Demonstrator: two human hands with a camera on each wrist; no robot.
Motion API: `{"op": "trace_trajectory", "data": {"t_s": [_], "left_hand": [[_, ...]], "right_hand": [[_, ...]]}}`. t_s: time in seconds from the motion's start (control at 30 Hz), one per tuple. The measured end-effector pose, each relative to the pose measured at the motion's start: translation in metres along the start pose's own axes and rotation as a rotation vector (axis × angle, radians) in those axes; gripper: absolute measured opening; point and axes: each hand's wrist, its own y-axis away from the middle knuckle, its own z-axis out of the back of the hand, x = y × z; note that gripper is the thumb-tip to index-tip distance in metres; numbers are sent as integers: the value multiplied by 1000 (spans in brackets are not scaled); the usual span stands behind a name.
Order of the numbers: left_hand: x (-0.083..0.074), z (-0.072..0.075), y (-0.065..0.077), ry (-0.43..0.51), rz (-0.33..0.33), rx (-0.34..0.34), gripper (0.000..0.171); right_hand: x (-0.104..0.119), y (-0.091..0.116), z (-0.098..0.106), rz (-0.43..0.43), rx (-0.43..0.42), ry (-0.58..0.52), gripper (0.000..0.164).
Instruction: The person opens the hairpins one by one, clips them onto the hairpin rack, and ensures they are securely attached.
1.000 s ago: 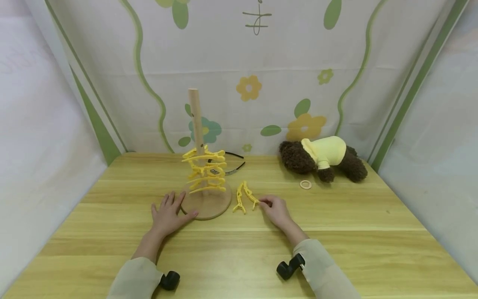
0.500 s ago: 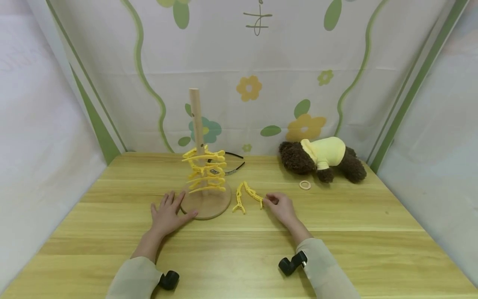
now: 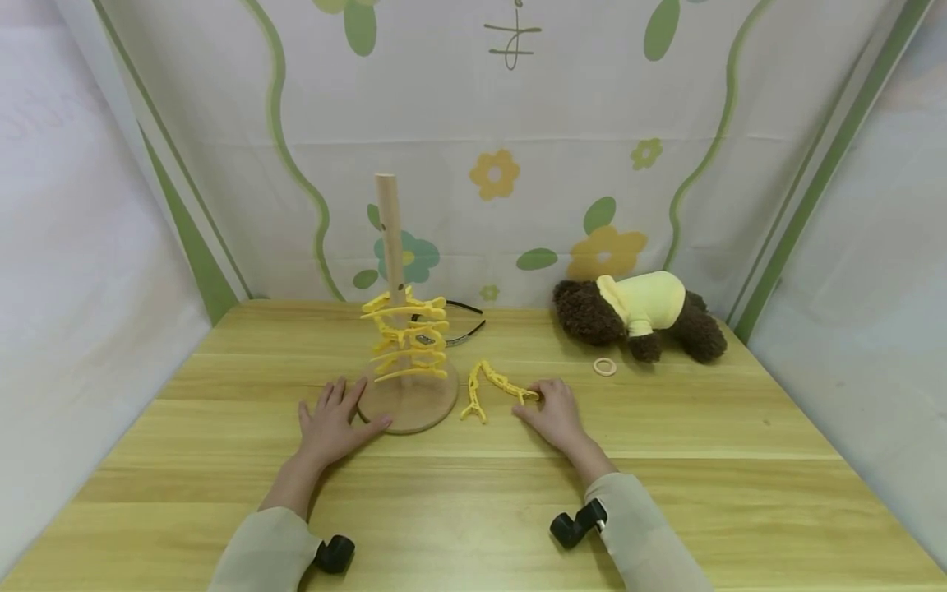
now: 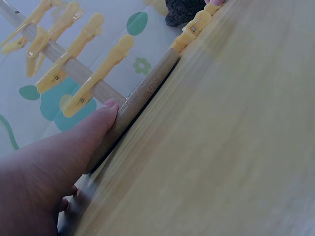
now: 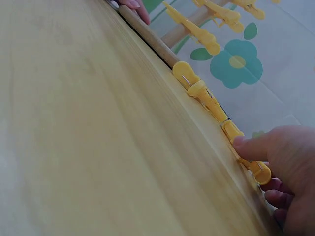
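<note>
Fingers spread, my left hand (image 3: 333, 427) rests on the left rim of the round wooden base (image 3: 407, 411); the left wrist view shows its thumb (image 4: 109, 105) on the base. An upright wooden post (image 3: 389, 230) stands on that base, with several yellow hair clips (image 3: 407, 362) clipped across it. To the right, two more yellow hair clips lie on the table in an upside-down V. My right hand (image 3: 553, 418) pinches the lower end of the right-hand clip (image 3: 503, 383), its thumb in front and its fingers partly hidden behind. The left-hand clip (image 3: 474, 396) is untouched.
Behind the post lies a dark headband (image 3: 466, 335). A brown plush toy (image 3: 592, 312) in a yellow shirt lies at the back right, with a small pale ring (image 3: 604, 367) before it. A patterned cloth backdrop (image 3: 444, 107) closes off the table's back.
The right-hand clip's lower end has swung rightward and slightly up with my right hand, widening the V. My left hand has stayed on the base.
</note>
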Motion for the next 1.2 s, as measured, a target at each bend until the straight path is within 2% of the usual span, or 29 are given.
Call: {"op": "trace_trajectory", "data": {"t_s": [0.27,0.37,0.53,0.63,0.73,0.9,1.2], "left_hand": [[-1,1,0,-5,-3,-2,88],[-1,0,1,-3,-1,0,87],[-2,1,1,2,-2,-1,87],[-2,1,0,3,0,0,87],[-2,0,0,2,1,3,87],[-2,1,0,-6,1,5,87],[-3,3,1,-1,2,10,87]], "right_hand": [[0,-4,5,-31,-1,-90,32],[-1,-6,11,-60,27,-137,31],[-4,-10,25,-160,97,-207,34],[-4,-12,35,-179,125,-230,36],[-5,-15,43,-165,138,-233,38],[-5,-22,57,-80,125,-222,38],[11,-44,87,23,119,-149,38]]}}
